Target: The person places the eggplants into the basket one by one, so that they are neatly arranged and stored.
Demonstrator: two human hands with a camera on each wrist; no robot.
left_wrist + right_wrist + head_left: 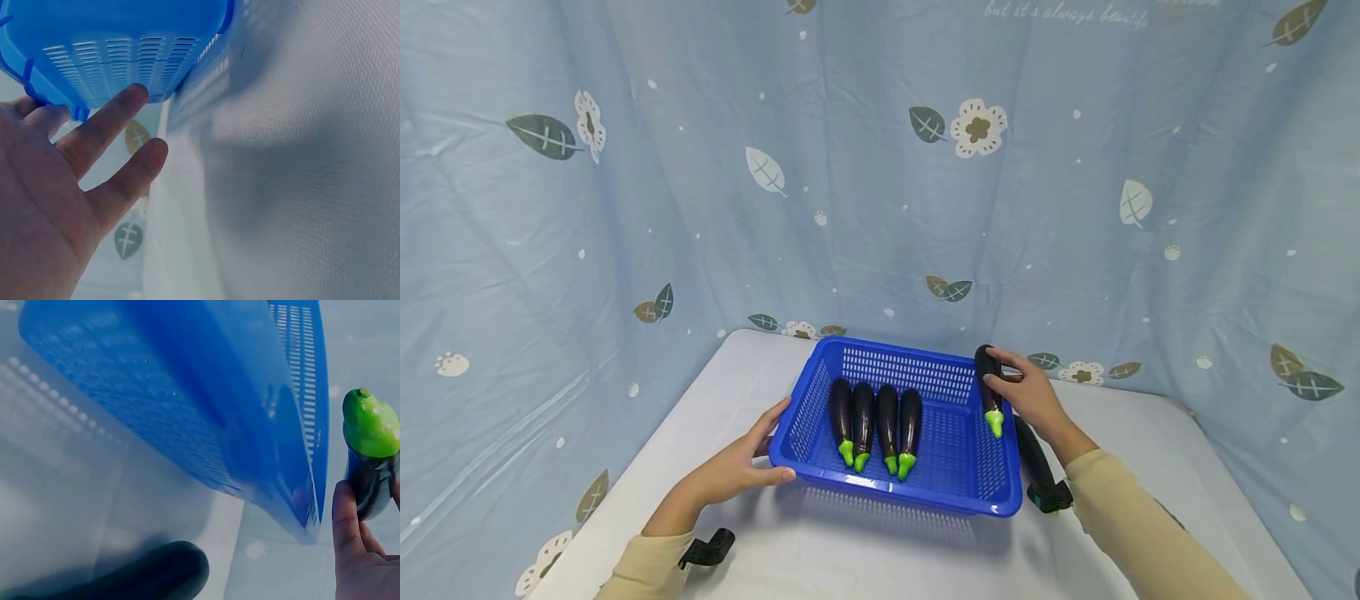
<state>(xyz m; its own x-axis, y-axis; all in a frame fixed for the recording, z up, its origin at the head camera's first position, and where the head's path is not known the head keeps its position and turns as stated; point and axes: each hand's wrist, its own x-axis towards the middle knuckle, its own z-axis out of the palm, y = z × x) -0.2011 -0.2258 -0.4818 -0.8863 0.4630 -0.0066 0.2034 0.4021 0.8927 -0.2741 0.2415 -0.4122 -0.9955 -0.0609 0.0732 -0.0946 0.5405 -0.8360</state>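
A blue plastic basket [895,492] with slotted walls is tilted toward the viewer, its front edge above the table. Several dark eggplants [887,421] with green stem ends lie side by side in its left half. My left hand [737,462] holds the basket's left end, thumb at the rim; the left wrist view shows some fingers [115,187] extended beside the wall. Between thumb and fingers, my right hand [1026,392] pinches another eggplant [988,387] at the basket's right side, stem end down. In the right wrist view its green end [372,425] shows beyond the basket wall.
One more eggplant [1036,454] lies on the white table [737,375] right of the basket, partly hidden by the right wrist's black camera [1049,497]. A patterned blue curtain [865,208] hangs behind the table and along its sides.
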